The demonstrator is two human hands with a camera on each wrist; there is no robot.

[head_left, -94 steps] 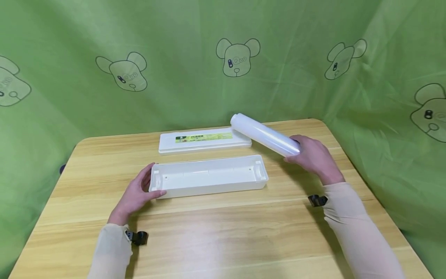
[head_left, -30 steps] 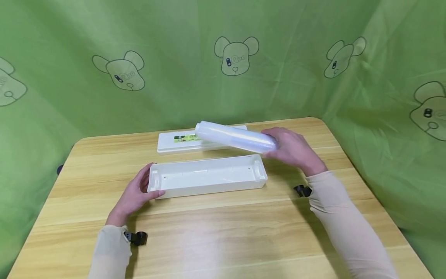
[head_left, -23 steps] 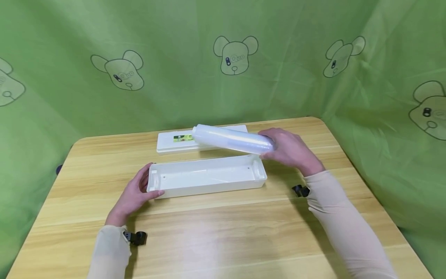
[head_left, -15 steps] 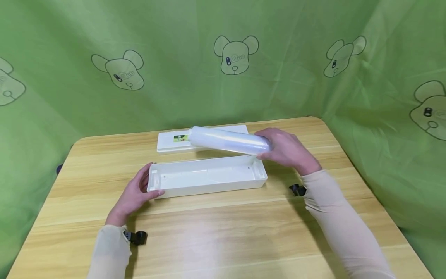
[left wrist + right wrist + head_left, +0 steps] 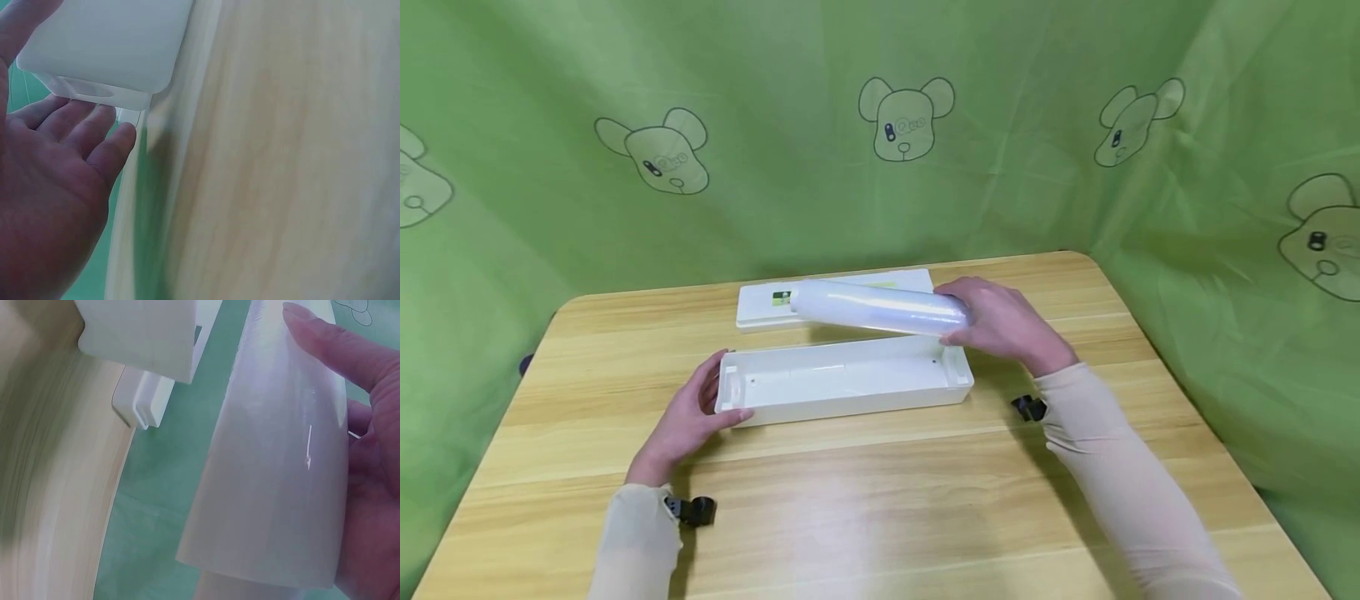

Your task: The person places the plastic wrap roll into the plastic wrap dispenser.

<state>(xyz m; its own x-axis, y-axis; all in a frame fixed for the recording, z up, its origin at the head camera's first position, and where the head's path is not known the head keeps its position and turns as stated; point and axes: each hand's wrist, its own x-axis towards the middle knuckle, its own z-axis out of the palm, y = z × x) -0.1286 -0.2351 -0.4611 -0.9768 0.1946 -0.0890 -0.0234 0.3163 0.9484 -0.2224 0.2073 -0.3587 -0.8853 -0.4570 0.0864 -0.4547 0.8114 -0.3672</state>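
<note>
A white roll of cling film (image 5: 876,307) is in my right hand (image 5: 1003,325), which grips it round its right end. The roll lies slantwise just behind and above the long white plastic box (image 5: 850,407), its left end a little higher. In the right wrist view, a core end sticks out of the film (image 5: 275,475), with the thumb along one side. My left hand (image 5: 681,425) holds the box's left end, thumb on the front wall and fingers behind. The left wrist view shows the box end (image 5: 112,47) between thumb and fingers. The box's open top shows a curved rest at each end.
A long white lid (image 5: 756,315) with a green label lies behind the box, partly covered by the roll in the head view. The wooden table (image 5: 865,508) meets a green curtain (image 5: 805,192) at the back and sides.
My right hand has carried the roll leftward, bringing it lower and more nearly level with the box's length. The left hand and the box have stayed put.
</note>
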